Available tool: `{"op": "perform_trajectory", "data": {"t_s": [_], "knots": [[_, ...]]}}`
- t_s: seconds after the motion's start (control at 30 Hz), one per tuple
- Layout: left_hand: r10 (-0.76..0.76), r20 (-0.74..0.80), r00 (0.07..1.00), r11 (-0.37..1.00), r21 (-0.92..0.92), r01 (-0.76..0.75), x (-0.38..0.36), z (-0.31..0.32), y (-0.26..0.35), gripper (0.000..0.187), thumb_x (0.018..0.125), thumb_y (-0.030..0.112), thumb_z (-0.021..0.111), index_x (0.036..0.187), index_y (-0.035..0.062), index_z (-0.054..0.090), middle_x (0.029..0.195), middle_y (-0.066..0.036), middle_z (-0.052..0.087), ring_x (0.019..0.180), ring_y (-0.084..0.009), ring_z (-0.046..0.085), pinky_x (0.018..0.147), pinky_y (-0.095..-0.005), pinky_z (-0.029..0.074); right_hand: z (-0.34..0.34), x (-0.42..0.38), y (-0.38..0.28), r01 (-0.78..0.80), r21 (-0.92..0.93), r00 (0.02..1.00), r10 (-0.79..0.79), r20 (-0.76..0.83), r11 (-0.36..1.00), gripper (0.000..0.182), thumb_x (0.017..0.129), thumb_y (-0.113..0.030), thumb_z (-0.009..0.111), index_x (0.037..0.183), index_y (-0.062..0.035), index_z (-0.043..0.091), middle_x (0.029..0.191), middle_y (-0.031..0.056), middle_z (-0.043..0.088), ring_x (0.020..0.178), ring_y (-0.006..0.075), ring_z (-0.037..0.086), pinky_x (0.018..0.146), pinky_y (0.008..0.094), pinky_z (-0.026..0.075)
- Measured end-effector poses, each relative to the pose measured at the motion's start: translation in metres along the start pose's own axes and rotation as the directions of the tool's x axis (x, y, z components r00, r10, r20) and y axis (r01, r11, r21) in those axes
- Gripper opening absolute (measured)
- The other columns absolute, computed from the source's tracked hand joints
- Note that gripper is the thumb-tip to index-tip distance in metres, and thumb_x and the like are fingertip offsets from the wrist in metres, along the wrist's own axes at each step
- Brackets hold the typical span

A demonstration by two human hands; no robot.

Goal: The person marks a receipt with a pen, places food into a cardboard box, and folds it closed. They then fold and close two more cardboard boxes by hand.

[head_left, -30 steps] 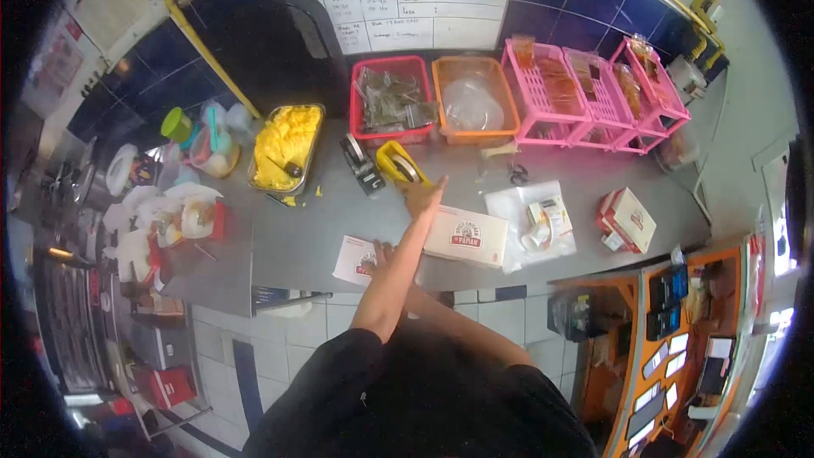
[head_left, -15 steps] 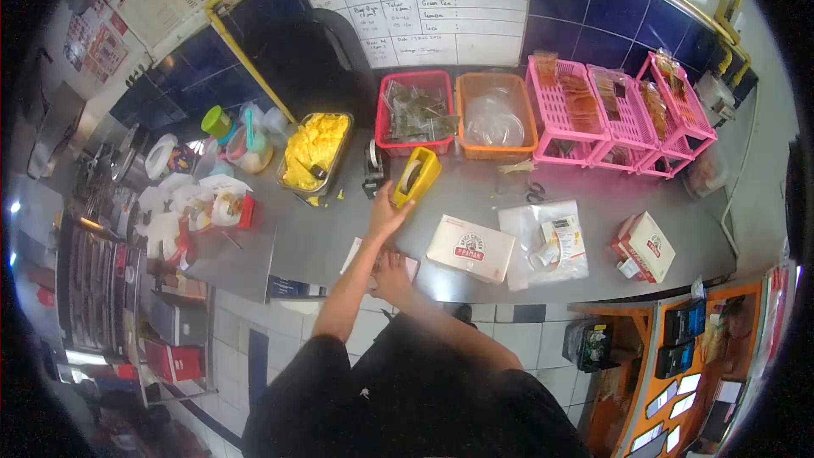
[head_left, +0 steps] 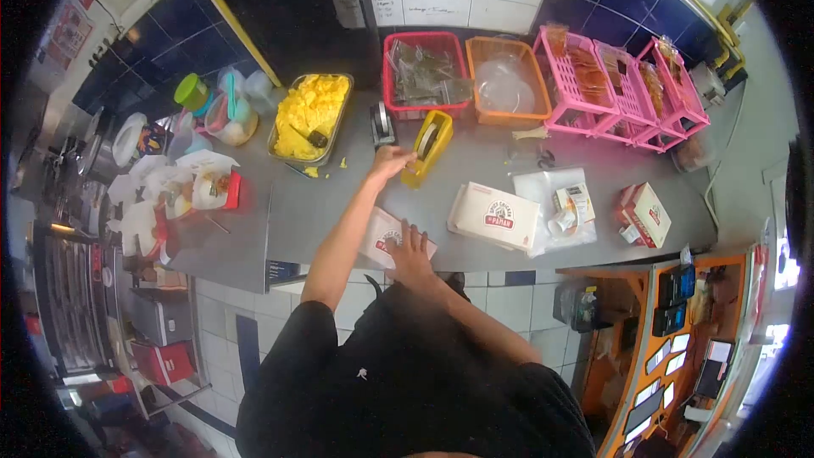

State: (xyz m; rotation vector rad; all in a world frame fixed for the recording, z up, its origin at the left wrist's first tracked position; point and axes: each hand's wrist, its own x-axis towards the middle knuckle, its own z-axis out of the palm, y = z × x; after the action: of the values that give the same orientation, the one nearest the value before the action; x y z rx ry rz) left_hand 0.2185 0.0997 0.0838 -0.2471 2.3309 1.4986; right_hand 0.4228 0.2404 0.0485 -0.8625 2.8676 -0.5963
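Right now the left hand (head_left: 388,163) reaches forward, fingers curled at the near end of the yellow tape dispenser (head_left: 426,146); whether it grips it cannot be told. The right hand (head_left: 410,248) lies flat and open on a white paper packet (head_left: 383,236) at the counter's edge. An unsteady pull could probably tip the dispenser, or the packet might slide off.

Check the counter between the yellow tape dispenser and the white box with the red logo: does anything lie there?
Nothing does. In the head view, bare grey counter separates the yellow tape dispenser from the white box.
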Motion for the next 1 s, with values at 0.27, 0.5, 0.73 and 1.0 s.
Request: {"op": "perform_trajectory", "data": {"t_s": [0.27,0.5,0.73,1.0], "knots": [[-0.024,-0.159,0.987,0.999,-0.031,0.020,-0.005,0.023,-0.063,0.026,0.081,0.037,0.078,0.085,0.0112,0.079,0.077,-0.009,0.075,0.076,-0.0201,0.072,0.072,-0.0353,0.054,0.007,0.006,-0.003,-0.097,0.007,0.995,0.097,0.025,0.995,0.076,0.064,-0.036,0.088,0.130,-0.0147,0.057,0.152,0.0303,0.026,0.135,0.0508,0.033,0.108,0.0670,0.030],[0.369,-0.318,0.873,0.894,0.378,-0.240,-0.057,-0.028,-0.086,0.017,0.084,0.022,0.069,0.085,0.0060,0.075,0.082,-0.017,0.074,0.072,-0.0328,0.071,0.068,-0.0442,0.055,0.015,0.039,0.000,-0.169,-0.016,0.984,0.168,-0.062,0.985,0.074,0.066,-0.038,0.086,0.131,-0.0161,0.058,0.154,0.0317,0.027,0.135,0.0510,0.034,0.110,0.0645,0.031],[0.232,-0.142,0.962,0.961,-0.119,-0.249,-0.174,-0.008,-0.112,0.017,0.087,0.017,0.077,0.096,0.0039,0.074,0.079,-0.008,0.073,0.072,-0.0134,0.067,0.068,-0.0291,0.053,0.007,0.051,-0.004,-0.202,0.005,0.974,0.201,-0.106,0.979,0.068,0.067,-0.035,0.086,0.122,-0.0096,0.057,0.152,0.0314,0.029,0.135,0.0520,0.035,0.108,0.0658,0.030],[0.102,-0.302,0.948,0.961,-0.216,-0.172,-0.169,0.018,-0.135,0.031,0.085,0.019,0.081,0.089,0.0025,0.055,0.074,-0.012,0.071,0.066,-0.0153,0.067,0.060,-0.0286,0.052,0.003,0.051,-0.004,-0.195,-0.061,0.980,0.192,-0.050,0.979,0.081,0.068,-0.041,0.087,0.132,-0.0058,0.052,0.153,0.0342,0.027,0.137,0.0524,0.035,0.109,0.0667,0.032]]}}
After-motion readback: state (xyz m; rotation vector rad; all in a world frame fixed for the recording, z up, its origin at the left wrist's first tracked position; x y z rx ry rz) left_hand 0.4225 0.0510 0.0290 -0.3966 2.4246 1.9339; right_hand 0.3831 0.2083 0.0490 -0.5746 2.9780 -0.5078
